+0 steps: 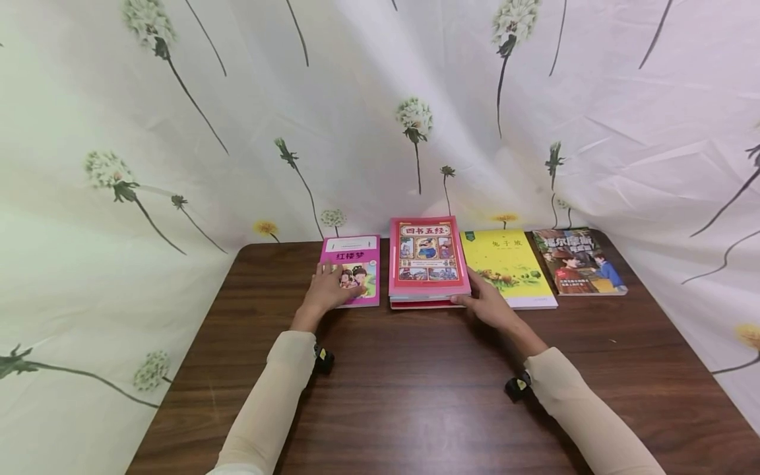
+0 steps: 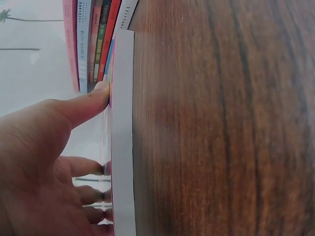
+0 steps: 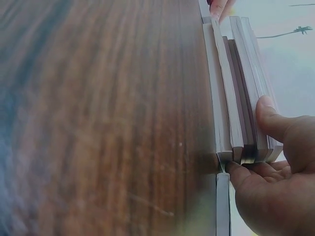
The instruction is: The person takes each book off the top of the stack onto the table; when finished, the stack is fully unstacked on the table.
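Note:
In the head view, my left hand (image 1: pixel 325 288) rests on a purple-bordered book (image 1: pixel 349 245) lying flat. Its thumb and fingers are spread over the cover; the left wrist view shows the fingertips on the cover above the white page edge (image 2: pixel 124 142). My right hand (image 1: pixel 489 302) holds the near right corner of a stack of books (image 1: pixel 424 284) topped by a red-covered one. The right wrist view has the thumb (image 3: pixel 268 115) against the near face of the stack and the other fingers bent along its right side.
Right of the stack lies a yellow book (image 1: pixel 505 254), close beside my right hand. A dark comic-style book (image 1: pixel 576 264) lies farther right. All rest along the back of a dark wooden table (image 1: pixel 404 396), in front of a dandelion-print cloth (image 1: pixel 356 132).

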